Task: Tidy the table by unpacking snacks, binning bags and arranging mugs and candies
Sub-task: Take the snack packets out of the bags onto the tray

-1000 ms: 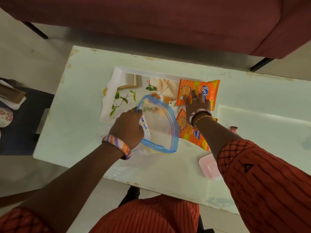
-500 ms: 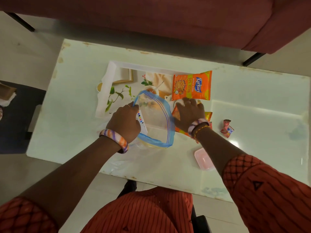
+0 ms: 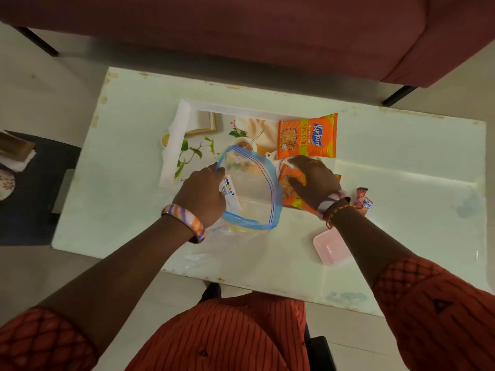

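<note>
The person is sitting at a pale tabletop [image 3: 128, 183] and looking down at both hands. The left hand [image 3: 205, 195] is pinching the left side of a clear zip bag [image 3: 251, 188] with a blue rim, and its grip is closed tight on that rim. The bag's mouth is gaping open in a big loop near the middle of the tabletop, and a white label with coloured dots is sitting just by the left fingers.

The right hand [image 3: 314, 180] is lying flat on an orange snack packet [image 3: 288, 183] just to the right of the bag. Its fingers are spread on top of the packet, and I cannot tell if the grip is closing on it.

A second orange snack packet [image 3: 306, 136] is lying flat a little farther away, just past the right hand. It is resting partly on a white picture mat [image 3: 184, 124] with green leaves on it. The bag is also lying over part of that mat.

A small red candy wrapper [image 3: 363, 196] is sitting beside the right wrist. A pink dish [image 3: 330, 249] is resting near the close edge of the tabletop, partly under the right arm.

A dark red sofa [image 3: 241, 36] is standing behind the tabletop.
</note>
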The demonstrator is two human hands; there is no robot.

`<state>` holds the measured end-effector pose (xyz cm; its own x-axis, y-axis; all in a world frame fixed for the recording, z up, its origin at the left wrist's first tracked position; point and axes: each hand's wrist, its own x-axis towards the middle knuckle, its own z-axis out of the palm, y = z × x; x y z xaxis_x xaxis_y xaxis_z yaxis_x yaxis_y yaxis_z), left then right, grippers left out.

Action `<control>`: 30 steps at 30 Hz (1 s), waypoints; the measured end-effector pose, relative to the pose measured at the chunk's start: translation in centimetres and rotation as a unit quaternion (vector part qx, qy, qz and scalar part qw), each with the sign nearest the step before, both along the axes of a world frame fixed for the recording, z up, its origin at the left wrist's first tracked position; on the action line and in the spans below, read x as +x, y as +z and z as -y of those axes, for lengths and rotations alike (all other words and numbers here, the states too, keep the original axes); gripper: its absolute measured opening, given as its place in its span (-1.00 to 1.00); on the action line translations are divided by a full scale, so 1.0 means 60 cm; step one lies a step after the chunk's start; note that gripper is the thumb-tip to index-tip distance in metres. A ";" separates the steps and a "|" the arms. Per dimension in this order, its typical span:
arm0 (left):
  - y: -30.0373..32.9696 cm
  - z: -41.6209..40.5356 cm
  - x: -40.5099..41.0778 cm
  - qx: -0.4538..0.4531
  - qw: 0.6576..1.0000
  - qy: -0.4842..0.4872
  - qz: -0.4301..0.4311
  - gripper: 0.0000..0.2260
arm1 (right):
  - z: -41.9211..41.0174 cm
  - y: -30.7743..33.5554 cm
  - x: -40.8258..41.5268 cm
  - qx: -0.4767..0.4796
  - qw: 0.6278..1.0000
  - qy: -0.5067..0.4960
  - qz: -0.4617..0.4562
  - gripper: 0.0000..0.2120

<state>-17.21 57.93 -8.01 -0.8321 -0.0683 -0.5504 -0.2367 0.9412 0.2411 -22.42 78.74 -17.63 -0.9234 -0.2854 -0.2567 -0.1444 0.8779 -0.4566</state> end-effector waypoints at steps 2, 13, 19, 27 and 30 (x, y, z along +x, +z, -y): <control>0.006 0.006 0.004 0.007 1.000 -0.003 -0.002 -0.54 | 0.025 0.039 0.002 -0.151 0.979 -0.126 -0.046 -0.75; 0.054 0.059 0.039 0.037 0.998 -0.056 -0.015 -0.61 | 0.217 0.088 0.053 -0.010 0.917 0.025 0.398 -0.51; 0.059 0.104 0.057 0.042 0.996 -0.079 -0.019 -0.62 | 0.251 0.078 0.069 -0.008 0.957 -0.014 0.289 -0.70; 0.070 0.192 0.062 0.088 0.992 -0.090 0.017 -0.56 | 0.256 0.220 0.095 -0.022 1.000 0.010 -0.012 -0.85; 0.072 0.218 0.061 0.117 0.988 -0.081 0.052 -0.48 | 0.256 0.258 0.092 -0.043 0.997 0.037 -0.042 -0.86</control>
